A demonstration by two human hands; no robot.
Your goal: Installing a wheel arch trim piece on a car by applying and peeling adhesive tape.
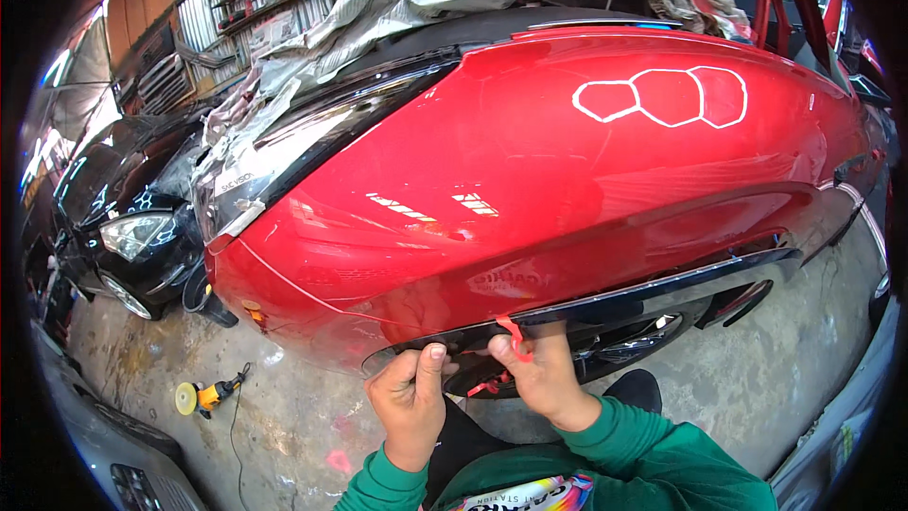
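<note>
Both hands at the lower edge of the red fender (567,180), on the black arch trim (605,298). Left hand (409,402) curled, thumb pressing the trim; right hand (541,374) pinching red tape (514,336). Best to pull the tape low and steady while bracing the trim.

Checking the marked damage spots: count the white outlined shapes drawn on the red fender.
3, side by side on the upper right of the red fender: left outline, middle outline, right outline. They adjoin one another. Others may lie beyond view.
</note>
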